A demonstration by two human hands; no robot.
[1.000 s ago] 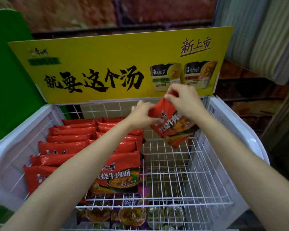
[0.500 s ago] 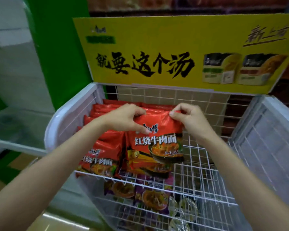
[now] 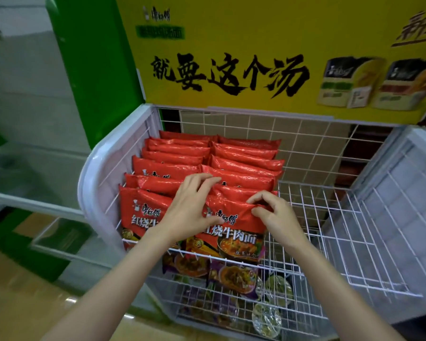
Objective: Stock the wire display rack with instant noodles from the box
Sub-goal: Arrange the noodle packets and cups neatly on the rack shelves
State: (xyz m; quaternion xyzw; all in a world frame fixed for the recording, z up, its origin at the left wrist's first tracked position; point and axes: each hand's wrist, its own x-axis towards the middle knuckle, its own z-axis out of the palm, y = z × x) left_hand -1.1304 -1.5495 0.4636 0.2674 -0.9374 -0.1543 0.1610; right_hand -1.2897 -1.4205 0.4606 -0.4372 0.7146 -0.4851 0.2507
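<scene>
- Lower tier (image 3: 231, 303): below the top basket, purple noodle packets (image 3: 234, 276) and clear-lidded bowls (image 3: 267, 318) lie behind the wire front.
- Front packet (image 3: 234, 225): a red instant-noodle packet stands upright at the near edge of the wire rack's top basket (image 3: 354, 254), at the front of the right-hand row, its printed face toward the camera.
- Left hand (image 3: 190, 212): the thumb presses the packet's front face near the top left, while the fingers curl over its upper edge – a grip on the packet's top-left corner. The fingertips also touch the packet directly behind.
- Right hand (image 3: 273, 215): thumb and forefinger pinch the packet's top seam at its right corner; the remaining fingers are loosely curled and lie beside the seam.
- Left-hand row (image 3: 145, 210): another red packet stands at the front, just beside the held one, partly covered by the left wrist.
- Stocked rows (image 3: 244, 163): two rows of red packets stand one behind another, filling the left part of the basket up to the back wire wall. The right part of the basket shows bare wire.
- Yellow sign (image 3: 256, 45): a header board with black characters and two pictured products stands above the back of the rack.
- The supply box – not in view.
</scene>
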